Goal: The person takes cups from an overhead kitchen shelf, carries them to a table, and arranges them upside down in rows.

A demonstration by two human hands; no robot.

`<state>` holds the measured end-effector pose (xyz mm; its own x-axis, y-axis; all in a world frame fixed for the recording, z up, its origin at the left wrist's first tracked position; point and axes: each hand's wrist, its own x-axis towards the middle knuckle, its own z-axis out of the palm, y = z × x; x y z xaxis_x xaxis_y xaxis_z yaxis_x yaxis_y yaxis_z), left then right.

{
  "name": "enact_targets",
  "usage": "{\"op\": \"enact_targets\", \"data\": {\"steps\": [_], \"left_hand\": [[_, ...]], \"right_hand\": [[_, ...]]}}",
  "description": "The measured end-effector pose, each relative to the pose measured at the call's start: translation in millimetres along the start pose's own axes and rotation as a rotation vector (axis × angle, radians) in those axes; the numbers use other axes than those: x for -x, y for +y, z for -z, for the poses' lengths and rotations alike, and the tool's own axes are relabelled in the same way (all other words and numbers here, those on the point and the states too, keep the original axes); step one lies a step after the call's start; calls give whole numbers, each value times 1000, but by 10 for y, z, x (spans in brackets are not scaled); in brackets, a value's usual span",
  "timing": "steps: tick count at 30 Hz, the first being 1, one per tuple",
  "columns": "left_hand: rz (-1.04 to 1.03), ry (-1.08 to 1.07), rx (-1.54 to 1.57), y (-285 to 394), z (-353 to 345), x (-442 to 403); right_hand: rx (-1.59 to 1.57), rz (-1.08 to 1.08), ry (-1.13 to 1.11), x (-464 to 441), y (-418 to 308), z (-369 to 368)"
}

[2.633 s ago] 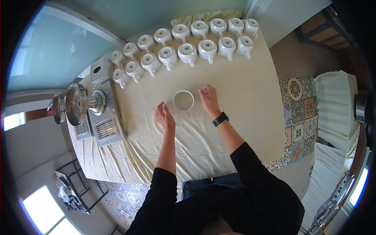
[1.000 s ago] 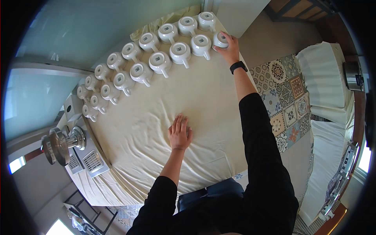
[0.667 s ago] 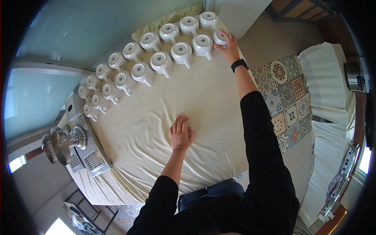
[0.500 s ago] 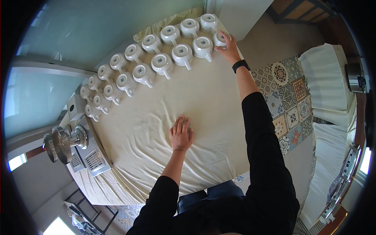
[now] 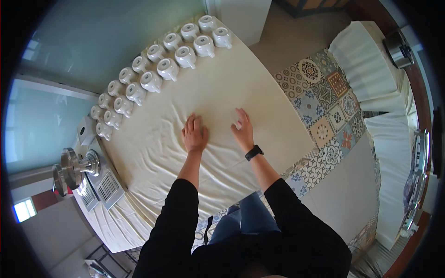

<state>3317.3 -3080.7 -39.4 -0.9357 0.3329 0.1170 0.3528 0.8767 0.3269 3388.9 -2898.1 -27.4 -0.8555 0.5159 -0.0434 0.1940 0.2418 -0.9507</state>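
Observation:
My left hand (image 5: 194,134) rests palm down on the cream tablecloth (image 5: 250,185), its fingers stretched out over the creases. To its right, my right hand (image 5: 243,129) is above the cloth with thumb and fingers apart and nothing between them; a black band circles that wrist. Two rows of white cups (image 5: 186,56) stand upside down along the table's far edge, dark marks on their bases and most handles toward me. The near row ends at the right with a cup (image 5: 222,37), well away from both hands.
At the left stand a metal dispenser stand (image 5: 88,162), slotted drip trays (image 5: 108,185) and a white box (image 5: 85,130). Glass panels (image 5: 120,41) rise behind the cups. Patterned floor tiles (image 5: 324,106) and a white-draped table (image 5: 366,69) lie to the right.
My right hand has let go of the end cup of the near row and come back toward me, beside my left hand. The left hand stays on the cloth. The view has shifted.

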Motion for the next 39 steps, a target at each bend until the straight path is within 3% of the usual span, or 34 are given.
{"op": "enact_targets", "data": {"steps": [5,11,13,16,19,23,25,28,30,33,34,39], "left_hand": [[-22,-1,105,-62,63,536],[-252,-201,3,-215,489,2671],[-283,-256,-17,-329,602,3294],[-169,-402,-10,-190,932,3961],[-113,-433,2,74,979,4289],[-377,-614,93,731,599,4068],[-576,-682,109,1254,298,3710],[-687,-938,12,2074,-384,2855],[-268,-1099,-51,2669,-908,2276],[-97,-1050,125,3466,-1403,1604],[-233,-941,225,3768,-1420,1484],[-309,-915,401,4948,-960,979]], "right_hand": [[45,4,-130,1553,170,603],[129,3,-167,2877,346,1172],[118,-108,-204,3263,447,1366],[252,-200,-273,3743,622,1822],[217,-304,-204,4025,855,2374],[238,-406,-60,4044,919,3273],[260,-418,63,4005,1039,3682],[242,-362,208,3890,1272,4402],[268,-448,173,3767,1351,4930],[301,-558,96,3524,1485,5736],[316,-626,53,3401,1523,6032],[403,-649,104,2335,1795,7270]]}}
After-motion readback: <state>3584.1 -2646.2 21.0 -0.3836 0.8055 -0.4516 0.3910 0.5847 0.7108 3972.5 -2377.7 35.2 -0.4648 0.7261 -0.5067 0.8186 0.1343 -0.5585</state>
